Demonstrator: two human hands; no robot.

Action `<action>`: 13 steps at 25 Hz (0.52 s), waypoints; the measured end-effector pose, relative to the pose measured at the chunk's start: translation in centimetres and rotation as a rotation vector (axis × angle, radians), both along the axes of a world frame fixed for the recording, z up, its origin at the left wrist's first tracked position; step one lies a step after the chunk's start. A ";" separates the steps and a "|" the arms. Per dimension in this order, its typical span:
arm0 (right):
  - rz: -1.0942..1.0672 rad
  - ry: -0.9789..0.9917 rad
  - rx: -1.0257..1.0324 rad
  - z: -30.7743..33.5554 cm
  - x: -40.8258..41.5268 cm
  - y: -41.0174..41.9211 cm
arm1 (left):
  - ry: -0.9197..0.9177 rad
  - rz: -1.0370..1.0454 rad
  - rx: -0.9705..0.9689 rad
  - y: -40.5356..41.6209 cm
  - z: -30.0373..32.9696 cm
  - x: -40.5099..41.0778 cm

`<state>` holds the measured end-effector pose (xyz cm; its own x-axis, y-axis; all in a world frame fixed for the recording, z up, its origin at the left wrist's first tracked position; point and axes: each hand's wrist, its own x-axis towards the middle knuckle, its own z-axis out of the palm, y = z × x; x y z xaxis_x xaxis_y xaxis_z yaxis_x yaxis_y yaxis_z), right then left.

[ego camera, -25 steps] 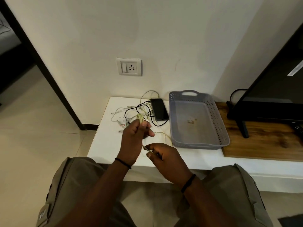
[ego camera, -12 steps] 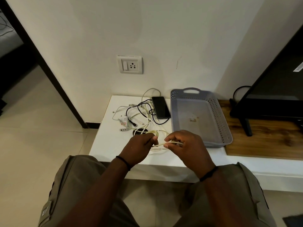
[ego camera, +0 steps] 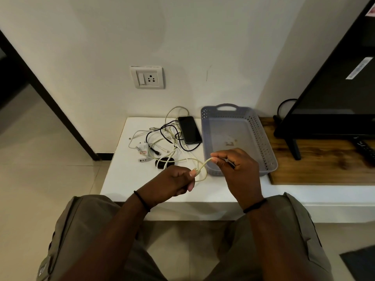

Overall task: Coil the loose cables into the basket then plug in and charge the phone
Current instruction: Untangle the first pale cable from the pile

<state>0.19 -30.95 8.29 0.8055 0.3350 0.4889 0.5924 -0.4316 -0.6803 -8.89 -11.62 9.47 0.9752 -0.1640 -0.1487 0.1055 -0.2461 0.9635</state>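
Note:
A cream cable point(ego camera: 199, 169) runs between both hands above the white ledge point(ego camera: 125, 175). My left hand point(ego camera: 172, 182) grips a small loop of it. My right hand point(ego camera: 236, 165) pinches its free end just over the near left corner of the grey basket point(ego camera: 261, 138), which holds no cables. Behind my hands lies a tangle of white and black cables point(ego camera: 162, 138) with a white plug adapter point(ego camera: 142, 147). The black phone point(ego camera: 189, 129) lies face up between the tangle and the basket. A wall socket point(ego camera: 147, 77) sits above them.
A dark oval object point(ego camera: 164, 163) lies on the ledge near my left hand. A TV point(ego camera: 334, 88) on a stand occupies the wooden board point(ego camera: 316, 159) at right, with a remote point(ego camera: 365, 151) beside it. A dark door frame point(ego camera: 50, 102) runs at left.
My hands dropped from chest height toward the ledge and then drew apart. My right hand moved right toward the basket, stretching the cream cable out from the loop in my left hand.

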 end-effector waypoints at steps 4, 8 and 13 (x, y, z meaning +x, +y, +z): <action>0.015 0.039 0.011 -0.4 0.1 0.0 | 0.045 0.000 -0.134 -0.2 0.2 0.1; 0.115 0.363 0.158 -1.2 -0.6 0.6 | 0.060 0.021 -0.592 0.2 1.1 -0.1; 0.145 0.543 0.124 -2.7 -1.7 2.1 | 0.134 0.191 -1.101 1.1 1.2 0.5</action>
<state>-1.46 -28.88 5.59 0.9020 0.4275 0.0609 0.1912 -0.2690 -0.9440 -8.40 -10.52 10.70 0.9854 -0.1201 -0.1203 0.1692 0.7631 0.6238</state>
